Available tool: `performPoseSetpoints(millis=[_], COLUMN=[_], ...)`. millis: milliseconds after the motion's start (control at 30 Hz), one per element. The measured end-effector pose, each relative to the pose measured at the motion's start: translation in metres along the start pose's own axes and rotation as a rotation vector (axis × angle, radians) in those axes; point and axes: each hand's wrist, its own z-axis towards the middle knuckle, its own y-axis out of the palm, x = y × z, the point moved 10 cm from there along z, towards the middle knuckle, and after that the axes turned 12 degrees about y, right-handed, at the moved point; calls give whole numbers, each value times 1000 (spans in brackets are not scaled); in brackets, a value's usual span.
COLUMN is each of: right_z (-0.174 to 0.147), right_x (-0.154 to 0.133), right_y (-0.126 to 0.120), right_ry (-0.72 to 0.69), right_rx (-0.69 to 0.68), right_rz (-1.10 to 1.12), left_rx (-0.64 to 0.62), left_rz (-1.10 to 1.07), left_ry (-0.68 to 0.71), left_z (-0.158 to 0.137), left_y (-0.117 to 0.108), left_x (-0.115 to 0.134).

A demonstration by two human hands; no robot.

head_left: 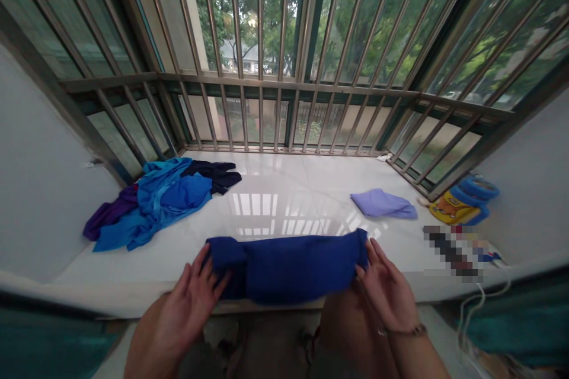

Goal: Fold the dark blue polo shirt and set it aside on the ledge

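A dark blue garment (288, 266) lies folded into a wide band at the front edge of a white bay-window ledge (284, 189). My left hand (191, 299) rests flat with its fingers on the garment's left end. My right hand (386, 284) presses its fingers against the right end. Neither hand is closed around the cloth; both lie on it with fingers spread.
A heap of blue and purple clothes (155, 201) lies at the ledge's left. A folded lilac cloth (384, 203) sits to the right. A yellow and blue item (462, 201) lies in the right corner. Metal window bars (267, 89) close off the back.
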Motion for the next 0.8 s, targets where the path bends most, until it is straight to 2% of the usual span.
performPoseSetpoints(millis=[67,133,200,267,333,433,567,633,667,800], right_z=[19,32,41,44,46,53,68,75,78,81], right_x=[-2,6,25,41,45,40,41,36,30,-2], right_y=[19,38,52,59,62,71,89,88,81,32], right_ry=[-170,-287,-343,-405,-497,-569,-531,-487,-449,-280], right_rx=[12,27,-9,-66,-74,-30,-113,-106,-43,366], right_rz=[-201,-631,-1097,-1427,-1618,-1789,-1938,-1977,-1997,-2073], left_rx=[-18,-142,-289,-344,-339,-356,-526,-578,-591,-587], left_rz=[264,690,1075,1339,1512,1634,1669,1705,1730,1778], left_ry=[87,194,299,382,411,396,349,298,269,213], left_z=[22,35,40,43,48,63,82,86,86,78], left_y=[11,23,31,29,20,12,18,18,16,1], left_x=[-2,-5,-11,-13,-10,1,17,24,26,30])
